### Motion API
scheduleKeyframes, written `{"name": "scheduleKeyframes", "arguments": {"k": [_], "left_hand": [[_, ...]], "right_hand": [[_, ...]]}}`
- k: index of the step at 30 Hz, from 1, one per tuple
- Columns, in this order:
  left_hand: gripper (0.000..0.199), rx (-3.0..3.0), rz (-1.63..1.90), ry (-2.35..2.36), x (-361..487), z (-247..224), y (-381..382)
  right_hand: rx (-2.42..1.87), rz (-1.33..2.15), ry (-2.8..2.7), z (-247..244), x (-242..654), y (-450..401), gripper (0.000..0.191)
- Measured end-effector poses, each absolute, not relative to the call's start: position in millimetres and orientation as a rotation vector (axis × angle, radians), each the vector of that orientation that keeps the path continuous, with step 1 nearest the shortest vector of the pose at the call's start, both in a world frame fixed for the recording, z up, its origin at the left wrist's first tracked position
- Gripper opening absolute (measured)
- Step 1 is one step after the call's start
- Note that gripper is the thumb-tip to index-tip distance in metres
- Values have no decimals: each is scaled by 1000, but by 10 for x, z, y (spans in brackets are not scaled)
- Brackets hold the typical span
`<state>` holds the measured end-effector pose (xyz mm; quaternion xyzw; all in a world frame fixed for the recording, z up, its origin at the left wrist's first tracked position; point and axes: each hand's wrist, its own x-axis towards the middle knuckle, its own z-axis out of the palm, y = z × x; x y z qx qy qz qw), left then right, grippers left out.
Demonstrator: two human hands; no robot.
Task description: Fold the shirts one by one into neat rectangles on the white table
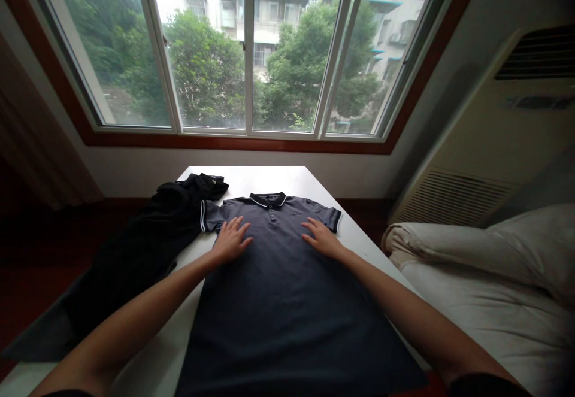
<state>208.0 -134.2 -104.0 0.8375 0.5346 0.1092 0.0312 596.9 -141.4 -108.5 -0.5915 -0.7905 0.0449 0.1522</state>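
Big window [249, 55] w/ white frames & reddish-brown trim fills top of frame; trees + bldgs outside. Dark grey polo [287, 307] lies front up, spread fairly flat, from center down to bottom edge, collar end toward window. White table [291, 176] sits under it, bare strip showing at far end, just above collar. Pale sofa [480, 301], lower R of frame, has a rolled-looking cushion edge. Beige floor-standing AC unit [498, 145] w/ vents, upper R to mid R. Black clothes pile [135, 253], L of polo, runs from table's far L corner down to lower L of frame; nr polo's L-side sleeve. Curtain [40, 127] at L edge.

L hand [231, 240], ctr-L, palm down on polo's upper chest, fingers extended & a bit apart, nothing gripped. R hand [322, 238], ctr-R, same: palm down on polo, fingers loosely spread, no grip. Sleeves [330, 217] lie out to either side, dk cuffs w/ white stripes. Collar [268, 198], blk w/ white edging, top ctr of polo; buttons [272, 211] in a short row below.
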Motion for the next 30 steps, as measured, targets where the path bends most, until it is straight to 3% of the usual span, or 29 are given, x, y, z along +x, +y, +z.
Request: {"name": "scheduleKeyframes", "arguments": {"k": [7, 15, 20, 30], "left_hand": [[64, 2261, 224, 2034, 1407, -1235, -732], [59, 2288, 486, 2108, 1247, -1326, -764], [56, 2347, 511, 1984, 1277, -1302, -761], [68, 2209, 341, 2215, 1121, -1328, -744]], "right_hand": [[-1629, 142, -2362, -981, 5280, -578, 55], [-1924, 368, -2332, -1154, 4443, 118, 73], [-1957, 378, -2300, -1256, 4422, 384, 75], [-1861, 220, -2227, -1238, 4679, 352, 63]]}}
